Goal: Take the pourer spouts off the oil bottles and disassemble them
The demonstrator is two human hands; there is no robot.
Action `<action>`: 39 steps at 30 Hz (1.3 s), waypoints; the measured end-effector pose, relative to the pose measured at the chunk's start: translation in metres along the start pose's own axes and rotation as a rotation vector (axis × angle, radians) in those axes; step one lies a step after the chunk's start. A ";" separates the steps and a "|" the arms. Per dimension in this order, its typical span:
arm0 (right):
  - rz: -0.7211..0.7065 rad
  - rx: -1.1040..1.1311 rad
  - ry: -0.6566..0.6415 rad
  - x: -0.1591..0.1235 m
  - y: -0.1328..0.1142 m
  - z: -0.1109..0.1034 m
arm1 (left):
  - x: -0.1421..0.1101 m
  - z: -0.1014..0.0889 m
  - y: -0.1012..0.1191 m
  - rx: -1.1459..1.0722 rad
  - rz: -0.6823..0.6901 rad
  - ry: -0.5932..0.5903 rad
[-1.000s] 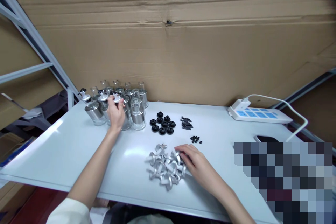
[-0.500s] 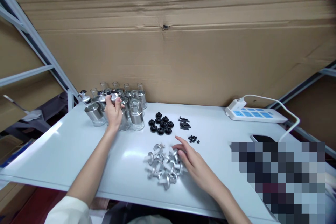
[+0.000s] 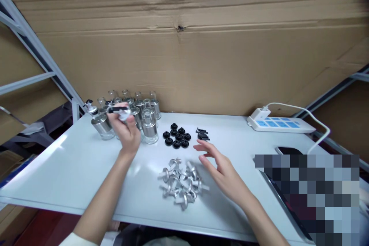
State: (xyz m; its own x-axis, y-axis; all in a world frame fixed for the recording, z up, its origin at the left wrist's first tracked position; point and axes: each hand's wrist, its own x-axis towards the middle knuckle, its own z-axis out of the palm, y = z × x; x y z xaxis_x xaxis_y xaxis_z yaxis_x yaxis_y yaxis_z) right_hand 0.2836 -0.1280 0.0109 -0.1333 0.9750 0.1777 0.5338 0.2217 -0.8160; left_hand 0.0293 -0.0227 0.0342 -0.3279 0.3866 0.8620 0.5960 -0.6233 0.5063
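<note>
My left hand (image 3: pixel 125 132) is closed around a silver bottle cap (image 3: pixel 124 113) with a black lever, held up in front of the glass bottles. Blur and the fingers hide whether a bottle is under it. Several bottles (image 3: pixel 150 128) with metal sleeves stand about this hand, and one at the left wears a similar cap (image 3: pixel 91 108). My right hand (image 3: pixel 220 169) hovers with fingers apart and nothing in them. It is just right of a heap of silver cap parts (image 3: pixel 186 184). Beyond lie black ribbed stoppers (image 3: pixel 179 137) and thin black levers (image 3: pixel 203 134).
A white power strip (image 3: pixel 284 124) with a plugged-in charger (image 3: pixel 260 113) lies at the back right. Its white cable runs down past a phone (image 3: pixel 290 150). Cardboard (image 3: pixel 201 65) walls the table's back, and grey metal frame bars (image 3: pixel 43 54) rise at the left.
My left hand has turned, bringing the cap and its black lever round toward me. My right hand has pulled off the silver parts and moved slightly up and right, leaving them behind.
</note>
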 end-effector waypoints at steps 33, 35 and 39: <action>-0.844 -0.267 0.183 0.040 0.013 0.002 | -0.083 0.015 0.073 -0.543 -0.286 -1.138; -0.836 -0.244 0.173 0.039 0.013 0.003 | -0.083 0.015 0.075 -0.493 -0.260 -1.117; -0.812 -0.196 0.159 0.037 0.012 0.008 | -0.083 0.016 0.081 -0.433 -0.242 -1.108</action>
State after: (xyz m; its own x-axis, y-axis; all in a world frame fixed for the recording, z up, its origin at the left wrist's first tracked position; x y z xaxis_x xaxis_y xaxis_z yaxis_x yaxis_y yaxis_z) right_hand 0.2787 -0.0891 0.0036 -0.4262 0.4995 0.7542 0.4600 0.8376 -0.2948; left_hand 0.1163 -0.0942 0.0028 0.5339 0.7642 0.3617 0.2419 -0.5480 0.8007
